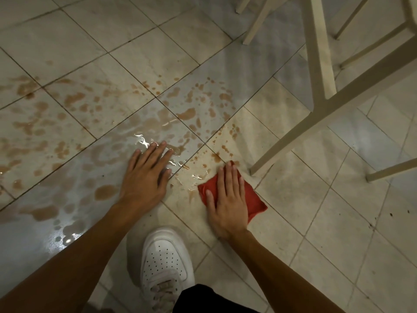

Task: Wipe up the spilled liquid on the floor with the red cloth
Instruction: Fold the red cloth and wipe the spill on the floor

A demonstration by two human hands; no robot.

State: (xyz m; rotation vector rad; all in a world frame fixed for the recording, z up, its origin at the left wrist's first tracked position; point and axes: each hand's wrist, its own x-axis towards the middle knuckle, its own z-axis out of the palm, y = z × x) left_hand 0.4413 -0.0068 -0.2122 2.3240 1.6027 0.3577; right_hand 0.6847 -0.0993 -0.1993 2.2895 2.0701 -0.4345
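Brown spilled liquid lies in puddles and spots over the pale floor tiles, spreading from the far left to the middle. A folded red cloth rests flat on the floor at the right edge of the spill. My right hand presses down on the red cloth with fingers straight and close together. My left hand lies flat on the wet tile to the left of the cloth, fingers spread, holding nothing.
A white shoe stands on the tiles just below my hands. Cream chair legs rise at the upper right, one foot touching the floor close to the cloth's right side. Dry tiles extend to the right.
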